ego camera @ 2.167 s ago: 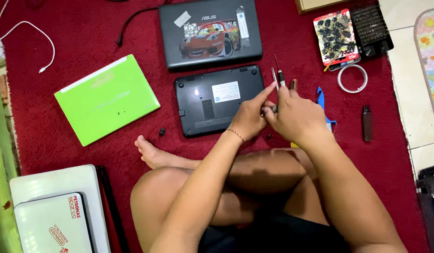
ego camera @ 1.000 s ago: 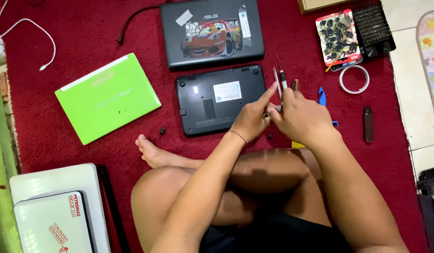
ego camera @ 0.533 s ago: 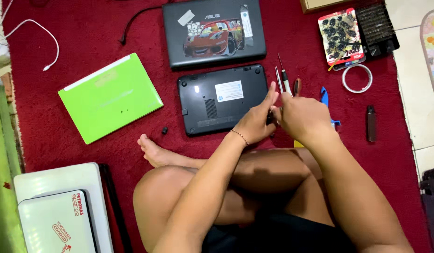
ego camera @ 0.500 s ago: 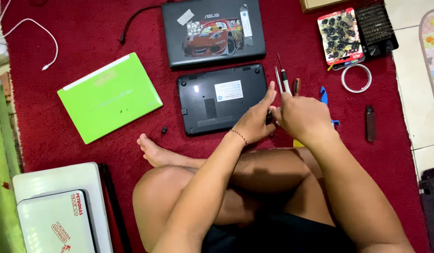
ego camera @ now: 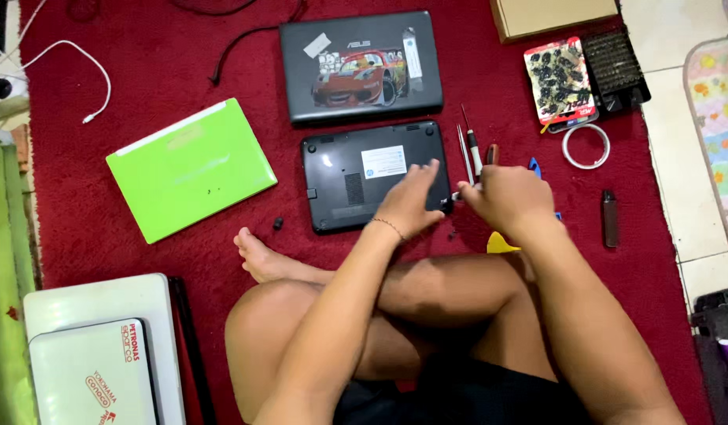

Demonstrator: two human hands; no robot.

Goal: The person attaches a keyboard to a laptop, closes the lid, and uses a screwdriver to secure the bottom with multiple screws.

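A small black laptop [ego camera: 364, 177] lies upside down on the red carpet [ego camera: 143, 47] in front of my crossed legs. My left hand [ego camera: 411, 206] rests flat on its near right part, fingers apart. My right hand [ego camera: 509, 197] is closed around a small tool [ego camera: 455, 197]. Only the tool's pale tip shows, pointing at the laptop's near right corner. Most of the tool is hidden in my fist.
A grey laptop with a car sticker [ego camera: 360, 67] lies beyond, a green laptop [ego camera: 191, 169] to the left, white laptops [ego camera: 96, 346] at lower left. Screwdrivers [ego camera: 468, 149], a blue pry tool [ego camera: 534, 167], yellow pick [ego camera: 501, 244], tape ring [ego camera: 586, 145], bit case [ego camera: 615, 71] and parts packet [ego camera: 559, 83] sit to the right.
My hands have separated. The left hand has dropped flat onto the black laptop, and the right hand has lowered toward the laptop's near right corner.
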